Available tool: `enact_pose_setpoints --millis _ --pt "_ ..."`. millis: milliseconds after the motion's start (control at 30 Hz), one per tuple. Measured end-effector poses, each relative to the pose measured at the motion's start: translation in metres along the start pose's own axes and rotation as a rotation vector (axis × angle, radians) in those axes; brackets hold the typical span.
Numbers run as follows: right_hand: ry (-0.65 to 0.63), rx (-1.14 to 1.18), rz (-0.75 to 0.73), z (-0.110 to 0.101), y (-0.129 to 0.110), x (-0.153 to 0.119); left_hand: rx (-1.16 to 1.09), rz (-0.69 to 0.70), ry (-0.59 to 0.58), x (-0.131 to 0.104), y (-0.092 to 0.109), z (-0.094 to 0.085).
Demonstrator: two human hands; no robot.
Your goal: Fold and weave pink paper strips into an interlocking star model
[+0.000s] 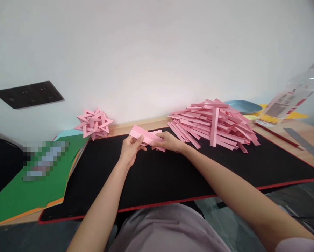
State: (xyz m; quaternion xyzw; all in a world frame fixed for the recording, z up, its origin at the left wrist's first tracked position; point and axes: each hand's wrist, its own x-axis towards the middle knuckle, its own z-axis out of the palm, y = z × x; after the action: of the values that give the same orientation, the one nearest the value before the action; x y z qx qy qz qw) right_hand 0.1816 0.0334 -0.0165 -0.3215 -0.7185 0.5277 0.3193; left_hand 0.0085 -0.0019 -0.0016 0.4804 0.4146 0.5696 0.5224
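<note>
- The left hand (129, 147) pinches the pink paper (143, 133) near its left end, thumb on top and fingers curled underneath.
- The right hand (170, 141) grasps the same paper from the right, its thumb laid along the upper face.
- The pink paper sits between the 2 hands, over the far middle part of a black mat (151, 182) with a red edge; it looks like at least 2 crossing pieces, though the fingers hide the overlap, so the count is hard to confirm.
- Just right of the right hand, a heap of folded pink strips (214, 122) spreads over the mat's far edge, with several strips fanned out on its near left side.
- To the left of the hands, a pink paper star (94, 123) made of interlaced bars stands near the wall (146, 52).
- Green sheets (12, 201) lie at the left, with orange edges showing below.
- Behind the heap is a blue dish (243, 106); to its right a clear bottle (290, 96) stands near yellow paper (298, 114).
- A dark red pencil (277, 134) and a ruler (304, 143) lie at the right.
</note>
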Motion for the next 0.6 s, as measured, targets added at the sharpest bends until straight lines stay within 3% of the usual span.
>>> enact_pose_setpoints --millis 600 --pt "-0.051 -0.045 0.002 0.0017 -0.0006 -0.0004 0.037 -0.04 -0.047 -0.0022 0.0005 0.0016"
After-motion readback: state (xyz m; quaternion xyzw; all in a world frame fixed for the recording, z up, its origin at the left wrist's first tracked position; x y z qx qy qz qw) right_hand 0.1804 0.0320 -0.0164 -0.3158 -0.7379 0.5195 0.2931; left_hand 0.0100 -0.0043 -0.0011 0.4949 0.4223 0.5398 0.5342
